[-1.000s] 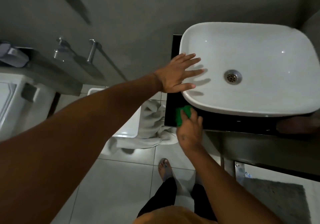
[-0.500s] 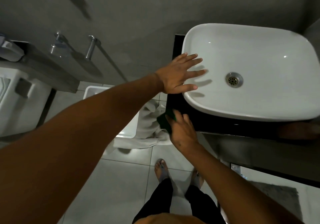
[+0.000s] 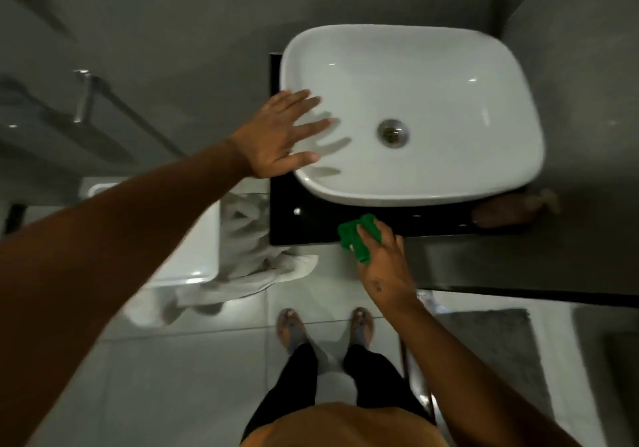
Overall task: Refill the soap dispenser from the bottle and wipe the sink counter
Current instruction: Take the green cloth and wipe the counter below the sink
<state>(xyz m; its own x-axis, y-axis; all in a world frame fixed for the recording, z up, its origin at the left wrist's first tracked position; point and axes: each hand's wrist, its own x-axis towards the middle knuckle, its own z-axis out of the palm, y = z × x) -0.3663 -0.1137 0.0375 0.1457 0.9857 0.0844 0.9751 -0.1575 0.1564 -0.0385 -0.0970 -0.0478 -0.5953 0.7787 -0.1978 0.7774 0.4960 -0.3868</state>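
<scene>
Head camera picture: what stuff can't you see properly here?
- Green cloth: partly covered by the right hand pressing it on the black counter.
- Counter's back strip: hidden under the white sink.
- Brown thing at the counter's right end: too dark and blurred to name.
- Soap dispenser and bottle: nowhere in view.
- Left hand: its palm is turned away from the camera, so contact with the sink rim is unclear.

Home bathroom: basin (image 3: pixel 432 184), towel (image 3: pixel 249 239).

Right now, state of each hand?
Left hand: open, fingers spread, flat on the rim of the white ceramic basin.
Right hand: closed on the green cleaning cloth, pressing it on the black counter.
</scene>
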